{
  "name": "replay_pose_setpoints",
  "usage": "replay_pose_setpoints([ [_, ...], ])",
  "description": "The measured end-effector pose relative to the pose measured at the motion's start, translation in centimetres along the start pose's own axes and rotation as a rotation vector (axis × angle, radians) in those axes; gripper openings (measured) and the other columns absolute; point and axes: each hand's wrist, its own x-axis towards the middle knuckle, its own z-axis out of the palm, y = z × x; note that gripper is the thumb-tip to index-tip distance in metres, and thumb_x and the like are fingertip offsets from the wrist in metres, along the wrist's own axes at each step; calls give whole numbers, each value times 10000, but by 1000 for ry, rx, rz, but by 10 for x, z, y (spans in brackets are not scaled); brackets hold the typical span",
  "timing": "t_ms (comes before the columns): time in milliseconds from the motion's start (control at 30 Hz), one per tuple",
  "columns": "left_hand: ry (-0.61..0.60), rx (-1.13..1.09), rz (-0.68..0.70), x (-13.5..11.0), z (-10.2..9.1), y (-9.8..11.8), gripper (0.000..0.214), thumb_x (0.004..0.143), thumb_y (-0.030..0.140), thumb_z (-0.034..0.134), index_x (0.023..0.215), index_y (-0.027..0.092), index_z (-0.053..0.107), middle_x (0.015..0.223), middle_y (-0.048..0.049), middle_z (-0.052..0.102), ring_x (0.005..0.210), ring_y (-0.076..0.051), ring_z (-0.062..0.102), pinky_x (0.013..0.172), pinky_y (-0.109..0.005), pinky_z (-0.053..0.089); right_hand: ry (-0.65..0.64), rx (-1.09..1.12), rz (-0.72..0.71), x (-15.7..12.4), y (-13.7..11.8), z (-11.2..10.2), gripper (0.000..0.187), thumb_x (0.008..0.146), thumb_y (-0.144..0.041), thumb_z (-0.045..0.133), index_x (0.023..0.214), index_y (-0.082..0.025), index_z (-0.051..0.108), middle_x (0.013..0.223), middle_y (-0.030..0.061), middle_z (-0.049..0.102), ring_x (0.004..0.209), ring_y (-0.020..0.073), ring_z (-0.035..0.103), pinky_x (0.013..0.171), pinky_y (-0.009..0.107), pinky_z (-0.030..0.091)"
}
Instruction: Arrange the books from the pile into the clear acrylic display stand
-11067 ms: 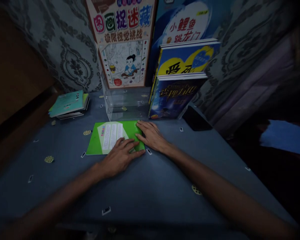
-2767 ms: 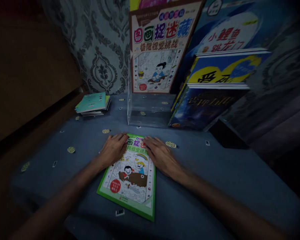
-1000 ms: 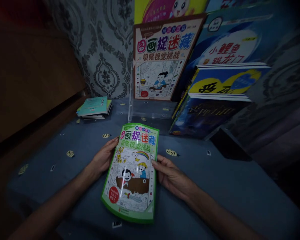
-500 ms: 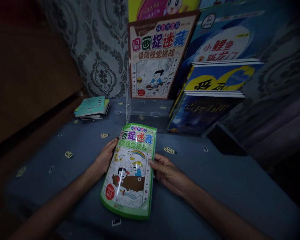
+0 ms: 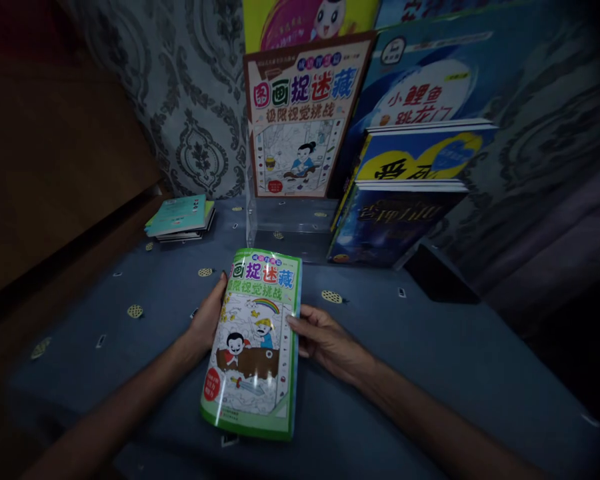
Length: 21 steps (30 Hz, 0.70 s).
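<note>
Between my two hands is a green-bordered picture book, its glossy cover bowed and facing up toward me. The cover shows a rainbow, a brown log shape and cartoon figures. My left hand grips the left edge, with most of its fingers hidden behind the book. On the right edge, my right hand has its thumb on the cover and its fingers underneath. Beyond the book stands a clear display rack. A brown-bordered book of similar style leans upright in it.
Blue books stand at the rack's right front, with a large teal book behind. A small stack of books lies at the back left of the cloth-covered table. A dark wedge sits right of the rack.
The view has shifted slightly, so the rack and its books appear further left. The green book stays in both hands and looks a little more curved.
</note>
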Motion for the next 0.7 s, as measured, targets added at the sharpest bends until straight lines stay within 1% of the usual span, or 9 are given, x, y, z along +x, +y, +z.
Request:
replay_pose_setpoints([
  [100, 10, -73, -16, -2, 5, 2, 702, 826, 726, 504, 1235, 165, 609, 1157, -138, 716, 1152, -342, 633, 976, -499, 492, 8, 16, 3, -1, -3, 1, 374, 698, -429, 836, 956, -180, 731, 784, 14, 700, 558, 68, 477, 481, 200, 297],
  [167, 70, -52, 38, -2, 6, 3, 639, 832, 697, 527, 1186, 175, 630, 1132, -122, 725, 1133, -332, 643, 963, -480, 505, 12, 26, 2, -2, -5, 1, 376, 685, -423, 845, 953, -185, 731, 790, 11, 702, 568, 69, 490, 500, 201, 318],
  [233, 193, 26, 120, 0, 4, 2, 564, 832, 661, 562, 1105, 177, 656, 1094, -104, 734, 1112, -310, 650, 950, -440, 515, 20, 36, 0, -3, -7, 1, 373, 677, -420, 850, 947, -191, 731, 795, 10, 704, 587, 77, 510, 515, 205, 338],
  [300, 379, 147, 211, 2, 0, 0, 482, 823, 604, 617, 1048, 181, 661, 1083, -84, 733, 1120, -281, 640, 956, -395, 507, 31, 52, -12, -2, -9, -1, 365, 664, -407, 859, 929, -190, 733, 781, 8, 701, 582, 78, 510, 499, 203, 329],
  [367, 551, 280, 286, 4, -4, -2, 414, 815, 539, 657, 1045, 194, 647, 1111, -66, 722, 1150, -256, 617, 967, -361, 490, 44, 74, -38, -2, -11, -3, 344, 654, -387, 867, 901, -186, 737, 735, -6, 684, 554, 68, 490, 467, 193, 299],
  [400, 584, 343, 309, 4, -6, -2, 400, 818, 516, 659, 1067, 204, 636, 1134, -60, 713, 1166, -249, 604, 972, -352, 483, 51, 83, -51, -1, -11, -3, 328, 652, -376, 869, 884, -185, 739, 704, -15, 671, 540, 63, 478, 452, 188, 284],
  [533, 458, 620, 385, 3, -10, -2, 423, 870, 475, 584, 1200, 211, 560, 1246, -82, 645, 1231, -250, 547, 1032, -359, 426, 62, 90, -69, -1, -12, -5, 295, 654, -369, 869, 847, -181, 748, 672, -22, 657, 528, 55, 474, 436, 176, 290],
  [633, 454, 931, 474, -5, -6, -1, 456, 875, 438, 574, 1257, 195, 520, 1333, -123, 544, 1301, -274, 462, 1099, -413, 348, 75, 79, -74, 0, -11, -5, 318, 645, -385, 872, 854, -175, 755, 723, -2, 685, 546, 55, 493, 447, 169, 322],
  [700, 428, 1111, 492, -16, 2, -1, 476, 875, 431, 577, 1281, 191, 512, 1318, -135, 521, 1294, -292, 455, 1095, -444, 347, 92, 73, -80, 0, -10, -6, 327, 641, -384, 876, 860, -171, 758, 741, 6, 694, 570, 59, 517, 458, 162, 345],
])
